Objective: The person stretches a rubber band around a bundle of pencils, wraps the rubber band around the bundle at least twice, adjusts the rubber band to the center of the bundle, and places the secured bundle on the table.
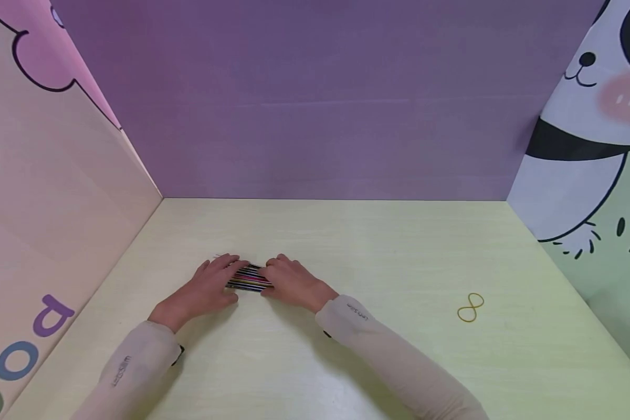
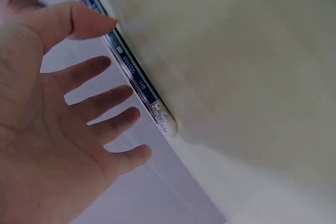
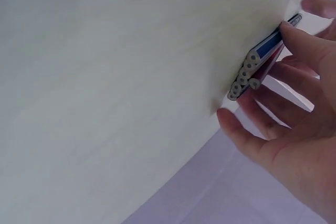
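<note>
A bundle of pencils (image 1: 249, 279) lies on the table between the two hands, mostly dark with a reddish one among them. At its left end, my left hand (image 1: 210, 289) has its thumb on the near side and its fingers on the far side. A blue pencil marked HB (image 2: 131, 66) shows by that thumb, with a whitish end. My right hand (image 1: 294, 284) holds the other end between thumb and fingers. Several flat, round pencil ends (image 3: 244, 76) stick out there, and a red pencil (image 3: 268, 66) sits on top of the row.
On the table (image 1: 373, 245), well to the right of the hands, lies a yellow rubber band (image 1: 471, 307) twisted into a figure eight. A purple wall (image 1: 315, 116) stands at the back, with printed side walls left and right.
</note>
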`<state>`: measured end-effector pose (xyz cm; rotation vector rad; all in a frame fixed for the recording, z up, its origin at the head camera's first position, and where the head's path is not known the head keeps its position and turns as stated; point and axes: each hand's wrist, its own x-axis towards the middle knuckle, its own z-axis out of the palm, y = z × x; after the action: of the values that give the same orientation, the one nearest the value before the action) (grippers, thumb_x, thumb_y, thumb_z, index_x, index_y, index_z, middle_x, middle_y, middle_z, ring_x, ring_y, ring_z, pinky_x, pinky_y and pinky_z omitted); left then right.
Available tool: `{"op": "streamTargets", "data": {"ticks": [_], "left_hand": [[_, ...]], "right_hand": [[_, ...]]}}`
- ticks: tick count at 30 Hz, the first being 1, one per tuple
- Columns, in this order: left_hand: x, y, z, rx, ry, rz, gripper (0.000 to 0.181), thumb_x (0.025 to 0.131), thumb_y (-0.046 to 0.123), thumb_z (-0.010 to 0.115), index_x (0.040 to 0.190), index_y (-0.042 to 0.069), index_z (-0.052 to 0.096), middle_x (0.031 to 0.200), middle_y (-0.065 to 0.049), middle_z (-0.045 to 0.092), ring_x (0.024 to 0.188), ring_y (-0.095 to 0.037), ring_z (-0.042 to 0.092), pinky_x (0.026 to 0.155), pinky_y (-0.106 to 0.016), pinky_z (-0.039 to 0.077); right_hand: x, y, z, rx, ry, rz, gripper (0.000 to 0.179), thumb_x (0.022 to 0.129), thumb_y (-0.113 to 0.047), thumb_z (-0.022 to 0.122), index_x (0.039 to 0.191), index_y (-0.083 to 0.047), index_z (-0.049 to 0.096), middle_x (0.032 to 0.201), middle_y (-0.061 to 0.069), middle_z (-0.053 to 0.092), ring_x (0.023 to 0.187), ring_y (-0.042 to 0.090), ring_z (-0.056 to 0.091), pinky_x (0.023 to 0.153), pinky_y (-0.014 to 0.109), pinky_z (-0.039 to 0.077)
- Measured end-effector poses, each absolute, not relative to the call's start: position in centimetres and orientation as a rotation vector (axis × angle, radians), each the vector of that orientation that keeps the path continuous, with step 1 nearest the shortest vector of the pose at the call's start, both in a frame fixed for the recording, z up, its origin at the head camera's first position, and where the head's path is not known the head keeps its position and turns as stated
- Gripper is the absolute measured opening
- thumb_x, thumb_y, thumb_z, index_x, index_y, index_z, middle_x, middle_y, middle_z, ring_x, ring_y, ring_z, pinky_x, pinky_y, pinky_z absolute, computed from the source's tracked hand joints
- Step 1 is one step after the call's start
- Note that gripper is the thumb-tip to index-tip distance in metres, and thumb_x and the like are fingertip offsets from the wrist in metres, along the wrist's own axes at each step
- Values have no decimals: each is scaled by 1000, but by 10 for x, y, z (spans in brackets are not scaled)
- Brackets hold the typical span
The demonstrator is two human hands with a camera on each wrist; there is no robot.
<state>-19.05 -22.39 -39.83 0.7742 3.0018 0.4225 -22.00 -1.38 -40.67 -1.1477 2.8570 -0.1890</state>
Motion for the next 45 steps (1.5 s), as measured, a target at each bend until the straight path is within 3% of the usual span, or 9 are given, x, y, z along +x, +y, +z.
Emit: {"op": "streamTargets", "data": {"ticks": [9, 16, 19, 26, 32, 40, 45], "left_hand": [[-199, -215, -393, 947, 3074, 116, 48, 79, 4, 76, 124, 3, 60, 114, -15, 63, 107, -39, 59, 100, -70, 35], [-213, -213, -391, 1015, 3021, -32, 37, 76, 7, 77, 108, 4, 61, 91, -5, 57, 85, -29, 58, 88, -59, 46], [-216, -212, -390, 1029, 2997, -61, 32, 75, 5, 75, 102, 5, 58, 83, -2, 53, 77, -25, 54, 80, -53, 48], [-219, -212, -387, 1007, 2954, -68, 30, 75, 2, 75, 101, 5, 60, 83, -1, 56, 76, -25, 56, 73, -48, 50], [-219, -219, -391, 1046, 2951, 80, 21, 79, -3, 73, 87, 9, 56, 73, 2, 52, 66, -16, 50, 62, -33, 45], [-217, -222, -404, 1013, 3032, 167, 24, 85, 0, 71, 101, 4, 55, 66, -2, 52, 56, -19, 51, 51, -34, 45], [-214, -214, -407, 946, 3154, 109, 23, 82, 2, 72, 96, 5, 54, 59, -2, 46, 49, -19, 45, 43, -32, 40]], "right_hand": [[-224, -15, -404, -1210, 2838, -152, 17, 92, -28, 74, 102, -15, 74, 93, -4, 70, 84, 12, 54, 73, 20, 48], [-228, -17, -403, -1294, 2852, -75, 11, 94, -11, 66, 103, -13, 72, 87, -2, 64, 79, 13, 53, 70, 20, 45], [-228, -21, -402, -1276, 2857, -27, 12, 93, -11, 66, 105, -12, 69, 90, 0, 62, 81, 14, 53, 71, 20, 46], [-229, -40, -397, -1119, 2846, -25, 11, 93, -13, 66, 103, -13, 65, 92, 1, 62, 83, 16, 53, 68, 25, 49], [-232, -52, -399, -1040, 2828, -29, 5, 95, -13, 63, 99, -14, 66, 89, -2, 63, 78, 14, 56, 66, 24, 49], [-232, -50, -415, -1043, 2956, 46, 11, 101, -16, 55, 108, -10, 60, 84, 0, 64, 69, 15, 59, 56, 25, 50], [-232, -40, -410, -1037, 2995, 57, 8, 98, -15, 58, 105, -12, 55, 77, -2, 59, 63, 14, 56, 51, 24, 44]]}}
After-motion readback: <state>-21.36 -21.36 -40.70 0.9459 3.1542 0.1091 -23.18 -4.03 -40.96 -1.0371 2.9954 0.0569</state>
